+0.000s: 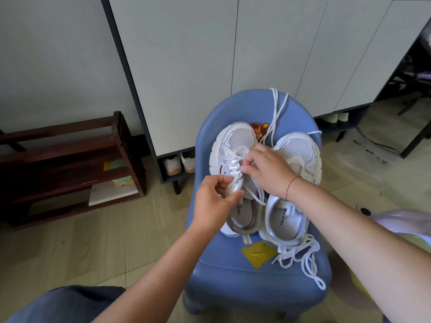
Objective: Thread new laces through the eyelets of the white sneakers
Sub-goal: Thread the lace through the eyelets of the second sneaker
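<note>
Resting side by side on the seat of a small blue chair (233,276), two white sneakers point their toes at the chair's curved back. The chair looks like smooth moulded plastic with rounded edges. Both shoes have open mesh toe panels and glossy silvery overlays. Inside each opening lies a pale insole printed with dark letters.

The left hand (214,201) holds the left sneaker (233,145) by its tongue (234,188) — the grip is closed, thumb and curled fingers pinching the shiny flap. The right hand (268,171) reaches across the right sneaker (300,150), its thumb and forefinger pinched together on a flat woven lace (254,194) at the left sneaker's eyelets. A thin red thread bracelet (290,186) circles that wrist.

A loose lace (303,255) lies in a tangle of loops at the chair's front edge, touching the right sneaker's heel. A long lace (276,108) is draped over the chair's back. A yellow patch (257,254) sits flat on the seat just behind the heels, and a cartoon sticker (260,129) shows on the back between the toes.

Behind the chair stands a pale, flat-fronted cabinet (210,54); its open bottom compartment holds pale shoes (180,163). To the chair's left is a dark wooden rack (70,164) of slatted shelves.
</note>
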`<action>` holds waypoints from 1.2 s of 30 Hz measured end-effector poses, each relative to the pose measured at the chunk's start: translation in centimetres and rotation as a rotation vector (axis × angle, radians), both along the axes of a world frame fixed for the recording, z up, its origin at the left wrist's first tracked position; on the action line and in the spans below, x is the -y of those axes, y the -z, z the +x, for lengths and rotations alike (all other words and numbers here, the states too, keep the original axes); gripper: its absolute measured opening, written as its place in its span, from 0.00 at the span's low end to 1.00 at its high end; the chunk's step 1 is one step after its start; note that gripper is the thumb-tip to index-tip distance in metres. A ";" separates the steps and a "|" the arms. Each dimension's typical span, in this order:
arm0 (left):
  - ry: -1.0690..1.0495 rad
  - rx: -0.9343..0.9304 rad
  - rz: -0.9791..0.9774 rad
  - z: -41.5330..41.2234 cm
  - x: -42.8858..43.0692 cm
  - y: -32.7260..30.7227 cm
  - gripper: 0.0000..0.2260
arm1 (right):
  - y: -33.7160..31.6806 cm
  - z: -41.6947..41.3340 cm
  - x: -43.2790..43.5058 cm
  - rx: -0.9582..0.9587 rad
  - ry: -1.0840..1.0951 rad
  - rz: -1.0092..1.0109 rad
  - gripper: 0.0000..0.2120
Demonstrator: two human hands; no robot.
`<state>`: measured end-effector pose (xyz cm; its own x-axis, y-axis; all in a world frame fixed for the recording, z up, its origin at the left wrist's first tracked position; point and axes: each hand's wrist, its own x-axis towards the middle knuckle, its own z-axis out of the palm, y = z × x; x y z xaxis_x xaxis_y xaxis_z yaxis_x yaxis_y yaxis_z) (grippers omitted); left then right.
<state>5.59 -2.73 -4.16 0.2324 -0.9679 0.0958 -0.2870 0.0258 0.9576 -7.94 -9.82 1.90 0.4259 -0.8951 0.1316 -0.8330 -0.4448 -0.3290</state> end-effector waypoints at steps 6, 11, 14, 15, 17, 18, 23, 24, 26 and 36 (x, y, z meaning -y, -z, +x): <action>0.013 -0.007 -0.003 0.1 -0.1 0.0 0.14 | 0.5 -1.4 0.9 0.293 0.260 -0.076 0.07; -0.003 -0.004 -0.001 0.0 0.0 0.0 0.14 | 0.2 -1.0 0.4 0.257 0.094 -0.118 0.08; -0.009 -0.002 0.005 -0.1 0.0 -0.1 0.14 | -0.7 -0.1 0.3 0.152 -0.076 -0.087 0.12; -0.010 -0.001 0.005 -0.2 0.0 -0.1 0.13 | -0.6 0.1 0.2 0.092 -0.103 -0.070 0.10; -0.008 -0.003 0.000 -0.2 -0.1 -0.2 0.13 | -0.1 0.3 0.2 0.008 -0.124 -0.041 0.10; -0.006 -0.005 -0.003 -0.1 -0.1 -0.2 0.13 | 0.1 0.2 0.1 -0.003 -0.125 -0.028 0.09; -0.014 0.001 -0.007 -0.2 -0.1 -0.2 0.14 | 0.4 0.3 -0.2 0.054 -0.055 -0.042 0.12; -0.017 0.001 -0.007 -0.2 -0.1 -0.2 0.14 | 0.4 0.5 -0.3 0.044 -0.037 -0.056 0.13; -0.020 -0.003 -0.005 -0.3 0.0 -0.2 0.14 | 0.4 0.9 -0.5 0.018 -0.024 -0.089 0.12; -0.001 -0.014 0.000 -0.3 -0.3 -0.4 0.13 | -0.6 -1.2 0.8 0.749 0.327 -0.045 0.07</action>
<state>5.33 -2.45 -3.73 0.2344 -0.9678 0.0921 -0.2733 0.0253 0.9616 -9.18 -10.66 2.54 -0.0711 -0.9459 0.3164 -0.4897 -0.2433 -0.8373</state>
